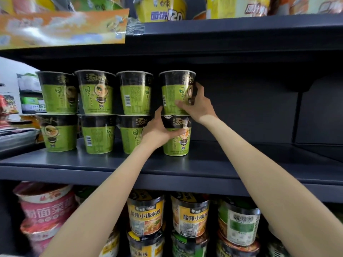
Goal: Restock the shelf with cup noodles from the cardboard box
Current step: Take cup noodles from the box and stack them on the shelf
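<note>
Top-shelf packages (63,25) are blurred and cut off by the upper edge. The left hand (157,129) hides part of the lower cup (177,135); the right hand (197,102) covers the upper cup's (175,92) right side. Bottom-shelf bowls (145,243) run past the lower edge. Goods (9,106) beyond the shelf's left end are too blurred to read.

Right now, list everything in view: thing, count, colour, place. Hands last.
green cup noodles: eight, green and black, middle shelf, four stacks of two
middle shelf: one, dark grey, bare to the right
yellow-label bowls: several, yellow and black, lower shelf
pink bowls: two visible, lower left
yellow packs: several, top shelf, blurred
left hand: holds rightmost bottom cup
right hand: grips rightmost top cup
</note>
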A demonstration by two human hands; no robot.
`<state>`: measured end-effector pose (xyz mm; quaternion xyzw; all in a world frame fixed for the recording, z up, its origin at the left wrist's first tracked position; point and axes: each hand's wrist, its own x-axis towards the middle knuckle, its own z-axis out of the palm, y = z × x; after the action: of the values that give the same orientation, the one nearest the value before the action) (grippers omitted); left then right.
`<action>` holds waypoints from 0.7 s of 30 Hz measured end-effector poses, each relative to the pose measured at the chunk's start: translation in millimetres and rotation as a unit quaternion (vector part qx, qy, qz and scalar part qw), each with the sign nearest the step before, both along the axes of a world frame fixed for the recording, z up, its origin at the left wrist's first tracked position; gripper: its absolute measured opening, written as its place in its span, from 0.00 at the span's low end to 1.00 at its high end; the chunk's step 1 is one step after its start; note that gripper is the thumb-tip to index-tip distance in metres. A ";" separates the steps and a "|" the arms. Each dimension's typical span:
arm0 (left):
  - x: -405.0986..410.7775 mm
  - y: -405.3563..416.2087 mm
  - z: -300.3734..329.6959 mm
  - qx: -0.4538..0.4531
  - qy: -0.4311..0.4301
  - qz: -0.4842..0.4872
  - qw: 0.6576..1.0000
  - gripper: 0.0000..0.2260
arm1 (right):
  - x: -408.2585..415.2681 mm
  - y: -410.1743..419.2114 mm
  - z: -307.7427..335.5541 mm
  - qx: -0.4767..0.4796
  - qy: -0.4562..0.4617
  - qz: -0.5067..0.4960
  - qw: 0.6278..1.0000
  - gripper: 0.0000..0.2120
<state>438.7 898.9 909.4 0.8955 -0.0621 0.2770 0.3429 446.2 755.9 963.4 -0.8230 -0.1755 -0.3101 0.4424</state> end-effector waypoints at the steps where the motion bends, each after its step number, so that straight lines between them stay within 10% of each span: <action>1: -0.6 1.3 -0.5 0.002 0.000 -0.004 1.000 0.52 | -1.1 0.2 -1.1 -0.002 -0.003 -0.004 1.000 0.44; 13: -40.9 13.8 -6.8 0.022 -0.065 -0.001 0.998 0.37 | -23.5 -10.1 -17.5 0.016 -0.023 -0.040 0.999 0.38; 21: -124.0 -31.2 -29.7 -0.043 -0.305 -0.162 0.938 0.12 | -120.5 -84.3 -65.8 -0.100 -0.290 -0.127 0.943 0.16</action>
<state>314.7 867.7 879.7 0.7305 -0.2957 0.4796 0.3859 325.7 671.6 897.6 -0.7531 -0.2206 -0.5693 0.2450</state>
